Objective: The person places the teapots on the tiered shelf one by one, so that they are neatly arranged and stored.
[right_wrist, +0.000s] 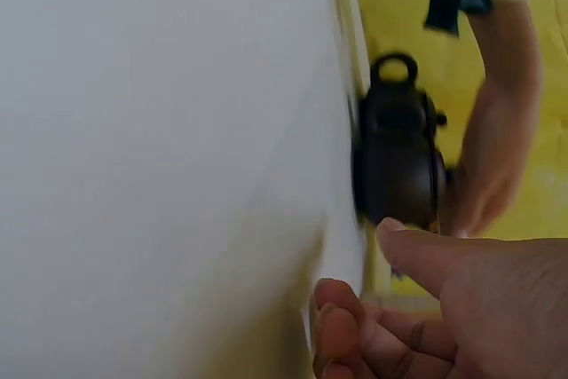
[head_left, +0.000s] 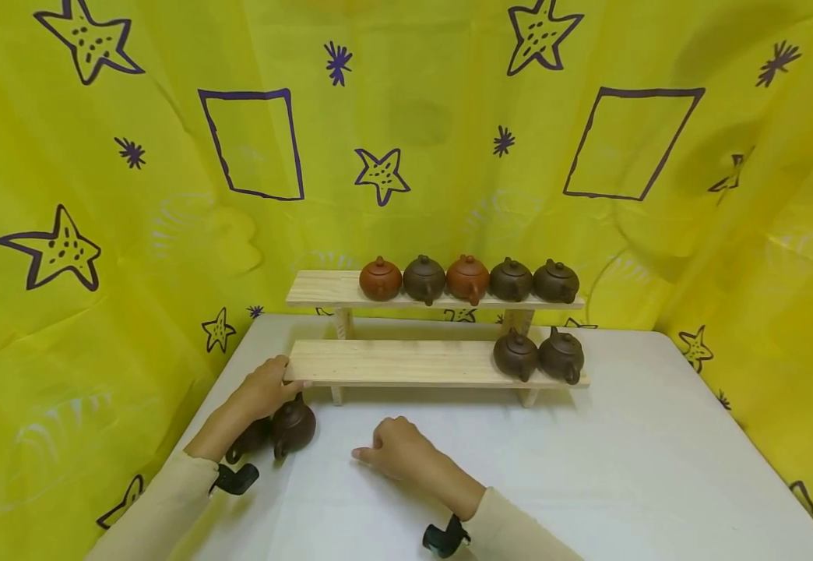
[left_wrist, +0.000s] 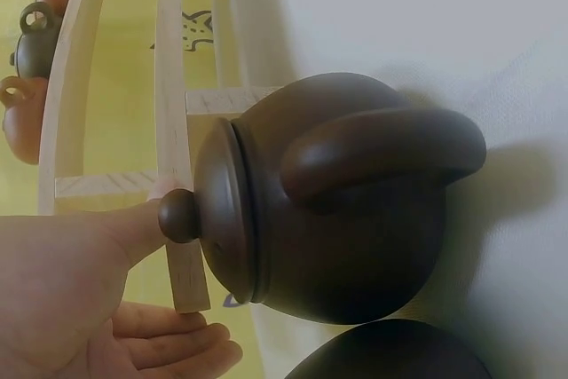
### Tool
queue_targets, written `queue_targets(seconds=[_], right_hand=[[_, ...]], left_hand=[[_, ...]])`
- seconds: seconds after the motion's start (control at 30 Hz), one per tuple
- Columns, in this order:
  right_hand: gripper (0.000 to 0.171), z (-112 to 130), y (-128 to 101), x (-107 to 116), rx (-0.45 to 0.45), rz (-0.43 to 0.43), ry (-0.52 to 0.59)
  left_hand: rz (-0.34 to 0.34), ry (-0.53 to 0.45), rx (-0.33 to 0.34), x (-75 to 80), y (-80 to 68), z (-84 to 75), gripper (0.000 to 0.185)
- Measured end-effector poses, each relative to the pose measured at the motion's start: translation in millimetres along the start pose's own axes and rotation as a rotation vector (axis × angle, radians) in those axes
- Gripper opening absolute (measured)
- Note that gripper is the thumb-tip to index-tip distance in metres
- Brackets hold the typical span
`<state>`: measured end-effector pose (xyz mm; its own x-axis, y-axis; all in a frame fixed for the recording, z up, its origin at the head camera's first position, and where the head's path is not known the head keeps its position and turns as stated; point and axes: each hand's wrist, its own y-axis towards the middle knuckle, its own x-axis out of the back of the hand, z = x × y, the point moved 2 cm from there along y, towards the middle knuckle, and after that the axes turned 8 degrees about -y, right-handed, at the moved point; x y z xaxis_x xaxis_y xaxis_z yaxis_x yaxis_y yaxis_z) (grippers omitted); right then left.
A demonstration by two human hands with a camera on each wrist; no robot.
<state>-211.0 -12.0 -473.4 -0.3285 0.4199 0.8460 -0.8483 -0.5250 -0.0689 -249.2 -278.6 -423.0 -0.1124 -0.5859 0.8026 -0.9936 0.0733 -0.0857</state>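
Observation:
My left hand (head_left: 264,388) grips the left end of the two-tier wooden shelf (head_left: 392,362) at its lower board. In the left wrist view the thumb lies along the front edge and the fingers pass the board's end (left_wrist: 188,286). Under that hand, a dark brown teapot (head_left: 294,426) stands on the table, its round knob (left_wrist: 180,217) close to the thumb. Beside it is a second dark teapot (head_left: 251,440), partly hidden by the left wrist. My right hand (head_left: 401,449) hovers over the white table in front of the shelf, fingers loosely curled around nothing.
The top board carries several teapots, among them two reddish ones (head_left: 381,280) (head_left: 468,278) and dark ones (head_left: 424,279). Two dark teapots (head_left: 515,355) (head_left: 562,354) stand at the lower board's right end. A yellow patterned curtain (head_left: 434,210) encloses the white table (head_left: 631,452).

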Motion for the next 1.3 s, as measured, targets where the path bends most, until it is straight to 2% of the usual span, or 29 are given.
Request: queue_targets(seconds=[0.1,0.23,0.43,0.67,1.0,1.13,1.3], right_hand=[[0.047,26.4,10.1,-16.9,0.028,-0.013,0.003],[0.058,55.3,20.4,-36.5,0.055,-0.028,0.003],[0.068,81.8,29.9,-50.7,0.074,-0.068,-0.059],[0.064,86.3,36.4,-50.2,0.069,-0.136,-0.148],[0.065,97.6,42.2,-53.7,0.072,-0.117,-0.196],[0.061,102.2,44.8,-57.9,0.051,-0.12,-0.24],[0.06,99.2,45.8,-60.3,0.009,-0.124,-0.276]], left_hand=[[-0.001,0.01,-0.005,-0.4,1.3,-0.2,0.062],[-0.011,0.026,-0.026,-0.3,2.8,0.2,0.059],[-0.007,0.034,-0.024,-1.3,3.9,-1.5,0.062],[-0.012,0.026,-0.007,0.7,4.0,-4.4,0.063],[-0.012,0.015,0.0,0.3,1.5,-0.7,0.071],[-0.007,0.005,0.014,-0.2,2.4,0.2,0.072],[-0.01,0.013,-0.003,-1.0,1.8,-0.5,0.066]])
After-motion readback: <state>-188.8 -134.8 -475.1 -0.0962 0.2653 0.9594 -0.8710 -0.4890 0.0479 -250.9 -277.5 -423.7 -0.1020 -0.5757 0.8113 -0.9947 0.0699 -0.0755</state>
